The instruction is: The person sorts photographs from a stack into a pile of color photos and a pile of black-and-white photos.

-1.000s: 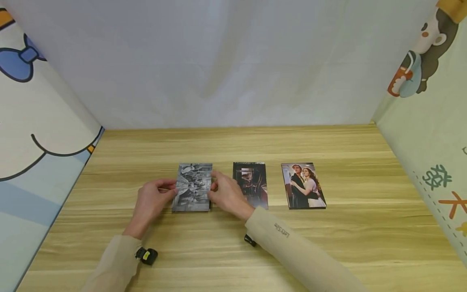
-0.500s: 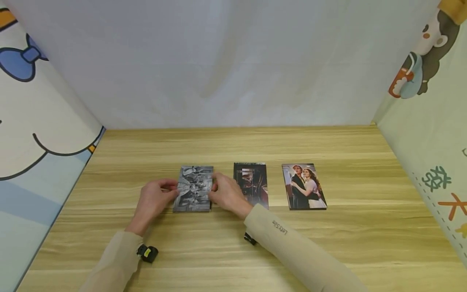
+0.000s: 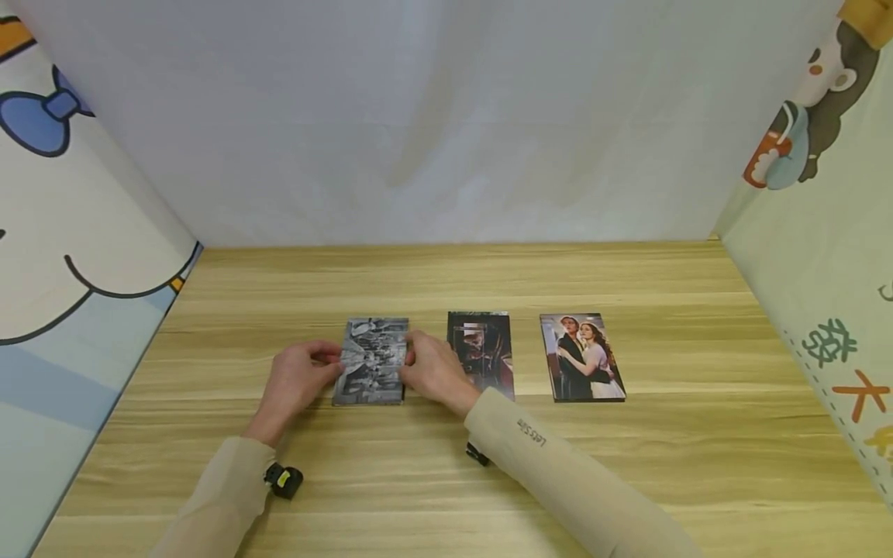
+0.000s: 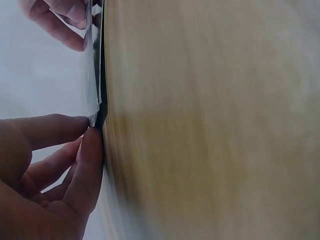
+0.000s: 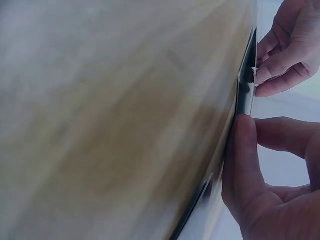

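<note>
Both hands are at a black-and-white picture card (image 3: 372,360) on the wooden table, left of two other cards. My left hand (image 3: 296,380) pinches its left edge between thumb and fingertips. From the other side, my right hand (image 3: 436,372) pinches the right edge. In the left wrist view the edge of the card (image 4: 97,75) looks layered, so more than one card may be stacked there. The right wrist view shows the right thumb and a finger at the card's edge (image 5: 245,97).
A dark picture card (image 3: 481,349) lies right of the right hand, its lower part covered by the forearm. Further right is a card with a couple on it (image 3: 584,356). A pale curtain (image 3: 446,155) stands behind the table, and printed cartoon panels flank it.
The black-and-white card's far edge has come slightly nearer to me, mostly in the first half second. Both hands keep their pinch, nearly still. The other two cards stay put.
</note>
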{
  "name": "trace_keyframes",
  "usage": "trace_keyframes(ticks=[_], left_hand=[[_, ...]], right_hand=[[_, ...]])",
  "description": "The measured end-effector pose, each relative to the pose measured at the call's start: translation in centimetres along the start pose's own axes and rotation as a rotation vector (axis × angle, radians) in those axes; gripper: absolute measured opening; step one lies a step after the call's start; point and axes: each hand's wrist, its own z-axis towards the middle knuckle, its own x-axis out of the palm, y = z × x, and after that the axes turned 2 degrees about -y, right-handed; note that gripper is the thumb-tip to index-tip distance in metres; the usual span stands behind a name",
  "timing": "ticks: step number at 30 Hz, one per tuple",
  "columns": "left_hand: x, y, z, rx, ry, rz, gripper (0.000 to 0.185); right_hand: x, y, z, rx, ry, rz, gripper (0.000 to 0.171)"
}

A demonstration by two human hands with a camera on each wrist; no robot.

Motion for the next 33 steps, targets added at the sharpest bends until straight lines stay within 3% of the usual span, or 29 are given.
trace_keyframes(ticks=[14, 27, 33], left_hand=[[0.1, -0.1, 0.1, 0.012, -0.004, 0.042, 0.034], [-0.2, -0.6, -1.8, 0.013, -0.05, -0.091, 0.054], [-0.3, -1.2, -2.8, 0.03, -0.058, -0.074, 0.063]], right_hand=[[-0.5, -0.2, -0.3, -0.021, -0.003, -0.001, 0.063], [-1.3, -0.2, -2.1, -0.091, -0.015, 0.146, 0.059], [-1.8, -0.2, -3.3, -0.111, -0.059, 0.141, 0.059]])
